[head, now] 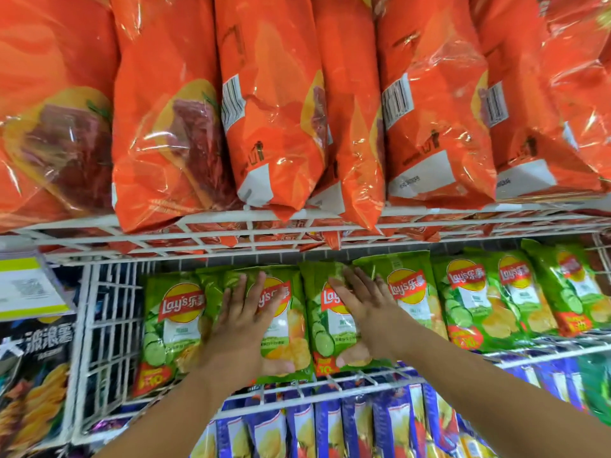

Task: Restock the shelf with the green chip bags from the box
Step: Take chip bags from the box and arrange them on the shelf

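Clearly the green bags (330, 312) already stand in a row on the middle wire shelf (363, 378), upright behind its front rail; the box is not in view. At the shelf's left end a white wire divider (109, 328) closes it off, with a dark bag (36, 368) beyond. The leftmost green bag (168, 328) stands free. Next, the left hand (244, 328) lies flat on a bag face, fingers straight and spread, thumb near the bottom edge. Just beside it, the right hand (360, 309) presses the neighbouring bag the same way, fingers straight, gripping nothing. More green bags (496, 292) run on to the shelf's right end. These look light, puffed with air, slick and crackly, with fragile chips inside; I judge they are best pressed with flat palms or taken by the top seam, never squeezed. Above, orange bags (271, 110) fill the upper shelf; below, blue bags (330, 428) fill the lower one.
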The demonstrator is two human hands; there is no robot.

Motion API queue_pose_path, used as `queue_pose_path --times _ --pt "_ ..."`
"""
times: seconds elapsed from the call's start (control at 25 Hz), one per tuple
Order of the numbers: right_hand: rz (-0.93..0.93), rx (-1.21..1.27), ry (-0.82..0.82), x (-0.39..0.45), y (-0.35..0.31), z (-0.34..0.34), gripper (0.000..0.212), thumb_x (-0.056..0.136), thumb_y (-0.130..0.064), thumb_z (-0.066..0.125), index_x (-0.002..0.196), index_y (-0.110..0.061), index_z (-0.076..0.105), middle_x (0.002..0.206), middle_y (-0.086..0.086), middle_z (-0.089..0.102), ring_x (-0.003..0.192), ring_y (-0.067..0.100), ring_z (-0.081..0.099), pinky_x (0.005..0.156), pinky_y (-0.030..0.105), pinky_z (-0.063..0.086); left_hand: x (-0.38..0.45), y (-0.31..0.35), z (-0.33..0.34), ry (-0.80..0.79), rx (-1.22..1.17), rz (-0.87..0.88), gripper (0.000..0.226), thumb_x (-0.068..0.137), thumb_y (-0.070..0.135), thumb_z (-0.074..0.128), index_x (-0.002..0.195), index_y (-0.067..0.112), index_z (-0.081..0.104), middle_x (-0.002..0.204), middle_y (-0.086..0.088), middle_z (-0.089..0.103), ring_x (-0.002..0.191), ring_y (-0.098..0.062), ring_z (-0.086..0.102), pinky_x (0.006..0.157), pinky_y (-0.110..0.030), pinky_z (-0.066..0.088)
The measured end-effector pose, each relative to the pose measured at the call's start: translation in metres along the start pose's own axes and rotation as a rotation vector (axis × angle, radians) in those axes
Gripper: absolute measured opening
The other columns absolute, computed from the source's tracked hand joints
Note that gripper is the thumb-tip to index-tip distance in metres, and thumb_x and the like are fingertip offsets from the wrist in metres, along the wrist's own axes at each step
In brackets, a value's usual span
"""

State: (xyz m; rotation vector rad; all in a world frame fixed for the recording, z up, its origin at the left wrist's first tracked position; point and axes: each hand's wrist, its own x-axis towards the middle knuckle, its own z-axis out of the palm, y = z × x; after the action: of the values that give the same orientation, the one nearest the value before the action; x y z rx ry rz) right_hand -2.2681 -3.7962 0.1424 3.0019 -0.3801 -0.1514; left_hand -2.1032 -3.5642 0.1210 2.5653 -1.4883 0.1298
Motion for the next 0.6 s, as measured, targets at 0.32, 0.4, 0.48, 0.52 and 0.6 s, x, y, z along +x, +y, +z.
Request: queue_pose_path --times 0.32,0.4,0.48,0.52,0.6 --pt "0.033 0.029 0.192 -0.009 -0.006 -0.004 0.12 0.071 -0.101 0.022 0.158 -0.031 -0.022 0.164 0.01 -0.031 0.15 0.029 -0.033 0.122 0.061 -0.01 -0.003 0.0 -0.005 0.071 0.018 0.039 0.109 0.072 0.095 0.039 0.151 0.05 -0.021 0.155 0.008 -0.045 0.14 -0.023 -0.046 0.118 -0.05 -0.02" --pt "0.064 0.065 0.25 -0.011 -0.013 -0.004 0.098 0.083 -0.092 0.01 0.16 -0.036 -0.015 0.166 0.004 -0.027 0.151 0.027 -0.032 0.123 0.06 -0.008 -0.003 0.0 -0.009 0.146 0.041 0.08 0.092 0.082 0.09 0.03 0.153 0.051 -0.014 0.159 0.01 -0.038 0.143 -0.023 -0.041 0.116 -0.049 -0.02" --pt "0.091 0.044 0.236 -0.005 -0.021 0.006 0.091 0.086 -0.088 0.005 0.16 -0.037 -0.013 0.167 0.002 -0.026 0.151 0.028 -0.031 0.124 0.059 -0.006 0.002 -0.001 -0.003 0.14 0.07 0.104 0.086 0.086 0.086 0.025 0.155 0.048 -0.01 0.161 0.01 -0.035 0.145 -0.024 -0.038 0.117 -0.051 -0.016" --pt "0.104 0.046 0.239 0.0 -0.023 0.012 0.092 0.087 -0.088 0.007 0.161 -0.036 -0.01 0.167 0.003 -0.025 0.152 0.029 -0.029 0.124 0.059 -0.004 0.006 -0.002 0.003 0.129 0.09 0.103 0.086 0.087 0.086 0.025 0.156 0.047 -0.01 0.161 0.009 -0.034 0.146 -0.026 -0.037 0.117 -0.053 -0.014" --pt "0.118 0.069 0.266 0.007 -0.024 0.02 0.092 0.089 -0.087 0.013 0.162 -0.033 -0.002 0.169 0.004 -0.018 0.154 0.031 -0.021 0.124 0.061 0.001 0.013 -0.002 0.014 0.137 0.116 0.097 0.087 0.087 0.085 0.025 0.158 0.044 -0.006 0.164 0.004 -0.028 0.149 -0.032 -0.03 0.118 -0.057 -0.009"
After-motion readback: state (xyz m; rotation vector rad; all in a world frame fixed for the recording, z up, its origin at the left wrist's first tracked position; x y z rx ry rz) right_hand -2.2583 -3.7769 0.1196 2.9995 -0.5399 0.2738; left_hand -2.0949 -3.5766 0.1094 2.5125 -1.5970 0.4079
